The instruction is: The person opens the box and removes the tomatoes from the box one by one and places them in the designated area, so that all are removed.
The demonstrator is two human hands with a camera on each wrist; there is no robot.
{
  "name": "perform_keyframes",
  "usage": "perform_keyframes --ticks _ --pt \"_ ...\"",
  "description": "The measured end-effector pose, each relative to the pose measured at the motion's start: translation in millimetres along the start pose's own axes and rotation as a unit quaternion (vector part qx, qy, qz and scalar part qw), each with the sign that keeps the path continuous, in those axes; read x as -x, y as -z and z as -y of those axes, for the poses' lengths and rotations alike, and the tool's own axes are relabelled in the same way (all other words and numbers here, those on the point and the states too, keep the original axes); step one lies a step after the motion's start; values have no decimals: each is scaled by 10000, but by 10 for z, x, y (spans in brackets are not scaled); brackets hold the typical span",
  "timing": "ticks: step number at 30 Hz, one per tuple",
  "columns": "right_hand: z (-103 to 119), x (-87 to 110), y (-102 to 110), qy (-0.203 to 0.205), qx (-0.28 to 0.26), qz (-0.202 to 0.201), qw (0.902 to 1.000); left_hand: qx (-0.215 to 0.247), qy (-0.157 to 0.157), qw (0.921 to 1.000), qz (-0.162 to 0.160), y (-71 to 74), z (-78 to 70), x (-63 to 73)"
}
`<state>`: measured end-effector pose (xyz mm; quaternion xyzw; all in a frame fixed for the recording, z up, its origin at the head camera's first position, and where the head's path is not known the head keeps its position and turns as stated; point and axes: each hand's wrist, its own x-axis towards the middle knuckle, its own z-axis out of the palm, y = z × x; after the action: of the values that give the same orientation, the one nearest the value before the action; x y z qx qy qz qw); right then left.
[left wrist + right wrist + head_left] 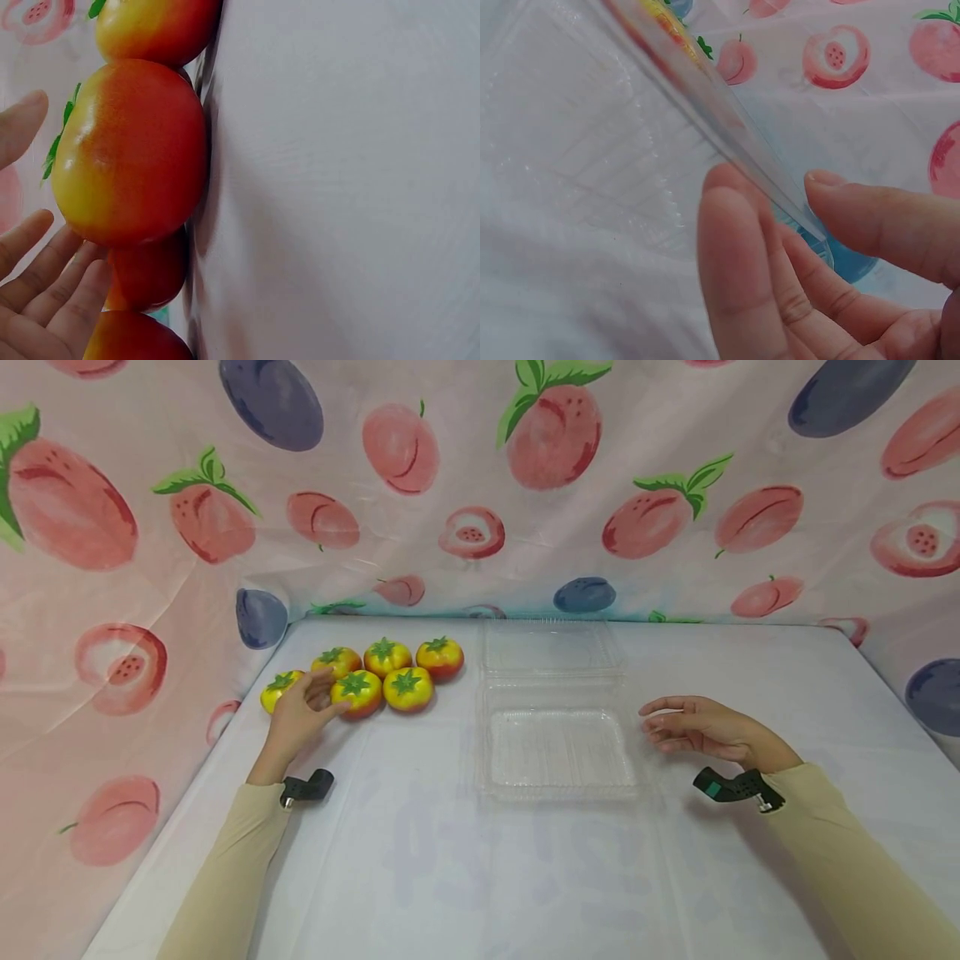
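Several yellow-and-red tomatoes with green star-shaped tops stand grouped at the back left of the table. At the front-row tomato is my left hand, thumb and fingers spread on either side of it. The left wrist view shows that tomato close up, with the thumb apart from it; whether the fingertips touch it I cannot tell. A clear plastic clamshell box lies unfolded mid-table, its lid towards the back. Just right of the box, my right hand hovers with loosely bent fingers, holding nothing.
The table has a white cover. A fruit-print cloth hangs behind it and along both sides. Another tomato sits partly behind the left hand, with neighbours close on the right and behind.
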<state>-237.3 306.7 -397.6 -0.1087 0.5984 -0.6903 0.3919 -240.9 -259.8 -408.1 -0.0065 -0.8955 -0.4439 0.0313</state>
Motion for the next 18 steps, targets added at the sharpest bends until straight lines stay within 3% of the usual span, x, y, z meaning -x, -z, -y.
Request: perform_keyframes --ticks 11,18 --pt "15 20 33 152 -349 294 9988 258 -393 9986 -259 -33 -9 -52" --pt "19 39 76 228 -533 208 9981 440 -697 9958 -395 -48 -36 -52"
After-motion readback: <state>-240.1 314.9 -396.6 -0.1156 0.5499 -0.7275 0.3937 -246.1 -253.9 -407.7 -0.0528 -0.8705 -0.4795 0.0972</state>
